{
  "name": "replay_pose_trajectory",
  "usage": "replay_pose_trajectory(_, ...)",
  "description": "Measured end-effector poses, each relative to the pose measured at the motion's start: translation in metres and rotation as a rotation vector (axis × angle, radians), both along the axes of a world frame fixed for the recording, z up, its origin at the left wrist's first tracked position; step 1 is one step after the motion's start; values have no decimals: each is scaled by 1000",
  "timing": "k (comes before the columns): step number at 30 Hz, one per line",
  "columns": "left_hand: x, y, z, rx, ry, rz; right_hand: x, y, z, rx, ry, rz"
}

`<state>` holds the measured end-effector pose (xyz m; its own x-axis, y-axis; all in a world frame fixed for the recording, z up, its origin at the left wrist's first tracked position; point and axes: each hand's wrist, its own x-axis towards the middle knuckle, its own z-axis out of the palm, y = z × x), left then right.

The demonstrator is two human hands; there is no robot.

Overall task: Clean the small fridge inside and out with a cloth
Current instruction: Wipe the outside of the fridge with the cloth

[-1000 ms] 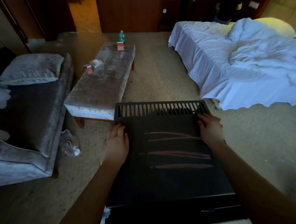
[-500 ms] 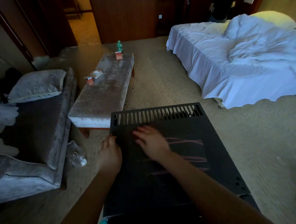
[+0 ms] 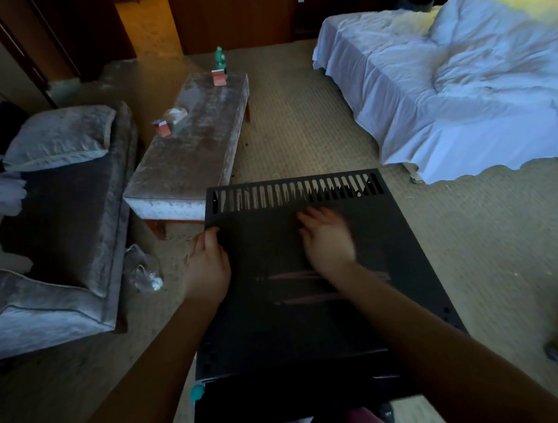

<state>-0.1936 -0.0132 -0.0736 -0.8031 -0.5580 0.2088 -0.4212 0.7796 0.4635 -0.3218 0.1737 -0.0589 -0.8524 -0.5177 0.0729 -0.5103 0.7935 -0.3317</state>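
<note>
Two hands of mine are on the small fridge (image 3: 278,325), which sits right below me with its black top panel facing up between my forearms. At far left a grey sofa (image 3: 59,224) with a cushion (image 3: 57,136) runs out of the frame. A padded bench (image 3: 195,144) stands just beyond the fridge's far left corner.

My left hand (image 3: 205,265) is at the left edge of the top, most of it hanging outside the panel. Its fingers (image 3: 212,236) lie pressed together and bend over the edge onto the black surface. The thumb is hidden under the hand, so I cannot tell how it lies. A row of vent slots (image 3: 296,192) runs along the far edge.

My right hand (image 3: 325,241) lies palm down near the middle of the top, fingers a little spread and pointing at the slots, just short of them. It is blurred, so the single fingers are hard to separate, and the palm covers whatever is beneath it. Pale pinkish streaks (image 3: 307,275) cross the panel just behind that wrist, partly covered by my forearm. The fridge's front and side walls are out of sight.

To the right a white bed (image 3: 460,102) is cut off by the frame.
</note>
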Motion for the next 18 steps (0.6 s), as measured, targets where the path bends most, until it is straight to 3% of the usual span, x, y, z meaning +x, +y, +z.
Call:
replay_pose_trajectory(4,3,-2,-2,64,116,-17,69,-64,1,-37,-28,362)
replay_pose_trajectory(7,3,-3,-2,35,124,-72,84,-60,0,-91,-39,477)
replay_pose_trajectory(10,2,-2,-6,-128,19,-230,52,-14,-3,-90,22,306)
replay_pose_trajectory(14,3,-4,-10,-94,-27,-307,8,95,-6,-129,4,-125)
replay_pose_trajectory(18,2,-5,-7,-86,3,-297,4,142,-8,-156,46,-310)
